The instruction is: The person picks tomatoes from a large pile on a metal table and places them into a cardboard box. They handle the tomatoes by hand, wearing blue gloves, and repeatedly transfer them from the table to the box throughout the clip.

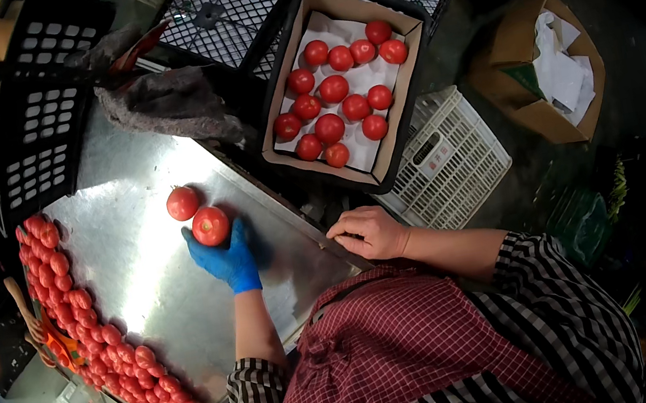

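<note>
My left hand (230,265), in a blue glove, is around a large tomato (211,226), thumb and fingers on either side of it. A second tomato (182,203) lies just beyond it on the metal tabletop (150,281). Bare and loosely curled, my right hand (369,233) is by the table's right edge, with nothing visible in it. Ahead of that hand is a paper-lined cardboard tray in a black crate (379,176), where several tomatoes (334,89) sit spaced apart on white paper.
Many tomatoes (111,352) are heaped along the table's left side, with other people's hands (33,327) beyond. A grey cloth (166,109) lies at the far edge. To the right are a white plastic crate (451,161) and an open carton (528,103) holding paper.
</note>
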Demonstrator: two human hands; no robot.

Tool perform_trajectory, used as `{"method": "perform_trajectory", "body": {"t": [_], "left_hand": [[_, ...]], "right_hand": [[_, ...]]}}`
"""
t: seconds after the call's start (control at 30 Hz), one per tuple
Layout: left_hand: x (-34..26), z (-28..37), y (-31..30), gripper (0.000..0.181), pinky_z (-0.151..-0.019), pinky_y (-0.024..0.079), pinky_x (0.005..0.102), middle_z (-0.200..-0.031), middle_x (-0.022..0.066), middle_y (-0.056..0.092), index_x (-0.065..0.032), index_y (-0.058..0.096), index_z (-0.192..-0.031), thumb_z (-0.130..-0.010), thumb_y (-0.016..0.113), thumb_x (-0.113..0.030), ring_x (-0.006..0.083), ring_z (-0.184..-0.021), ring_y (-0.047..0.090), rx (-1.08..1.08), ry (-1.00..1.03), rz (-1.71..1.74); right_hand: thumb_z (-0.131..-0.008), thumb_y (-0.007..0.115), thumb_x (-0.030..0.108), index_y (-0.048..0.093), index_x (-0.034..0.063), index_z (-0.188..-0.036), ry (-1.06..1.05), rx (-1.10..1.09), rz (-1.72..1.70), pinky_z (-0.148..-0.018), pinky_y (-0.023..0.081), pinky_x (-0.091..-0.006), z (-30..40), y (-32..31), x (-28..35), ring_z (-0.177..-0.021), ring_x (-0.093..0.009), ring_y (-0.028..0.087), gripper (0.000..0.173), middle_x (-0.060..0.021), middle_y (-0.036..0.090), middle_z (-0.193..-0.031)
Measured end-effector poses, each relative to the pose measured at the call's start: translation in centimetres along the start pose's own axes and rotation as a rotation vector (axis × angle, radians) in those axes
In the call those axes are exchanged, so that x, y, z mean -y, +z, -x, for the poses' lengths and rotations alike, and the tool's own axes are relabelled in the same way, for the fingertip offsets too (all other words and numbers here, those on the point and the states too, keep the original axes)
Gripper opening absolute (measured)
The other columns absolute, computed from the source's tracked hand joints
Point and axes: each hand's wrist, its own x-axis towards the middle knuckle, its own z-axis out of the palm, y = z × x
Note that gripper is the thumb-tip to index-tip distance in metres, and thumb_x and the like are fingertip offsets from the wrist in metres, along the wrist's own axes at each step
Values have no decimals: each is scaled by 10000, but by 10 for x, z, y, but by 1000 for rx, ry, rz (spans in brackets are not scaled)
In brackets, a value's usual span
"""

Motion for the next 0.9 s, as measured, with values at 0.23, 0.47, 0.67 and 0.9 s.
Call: {"method": "perform_trajectory", "body": {"t": [0.23, 0.47, 0.67, 0.9], "left_hand": [[37, 13, 2, 885, -1126, 344, 416, -1417, 191, 447, 29, 361, -1454, -767, 818, -290, 344, -1306, 464, -41, 89, -185], [43, 16, 4, 877, -1126, 333, 403, -1452, 181, 393, 10, 322, -1477, -791, 789, -272, 330, -1333, 432, -10, 75, -137], [44, 16, 6, 889, -1128, 326, 402, -1466, 177, 373, 18, 284, -1487, -796, 773, -253, 319, -1346, 419, -6, 25, -46], [37, 14, 7, 947, -1145, 333, 398, -1459, 164, 411, 19, 271, -1486, -696, 771, -130, 286, -1349, 432, -24, -96, 87]], "right_hand": [[-866, 645, 97, 685, 74, -982, 247, -76, -34, -686, 527, -353, -15, -17, -66, -775, -285, 668, 125, -105, 675, -866], [-895, 649, 91, 639, 25, -1115, 623, -33, 23, -761, 540, -335, -28, -13, -185, -831, -236, 683, 229, -133, 701, -950], [-802, 752, 285, 499, 49, -1331, 952, 24, 121, -965, 487, -417, -31, 5, -229, -1146, -346, 601, 632, -199, 610, -1231], [-743, 808, 323, 348, 53, -1453, 911, -345, 75, -1057, 424, -453, -59, 45, -256, -1254, -412, 504, 888, -249, 458, -1387]]}}
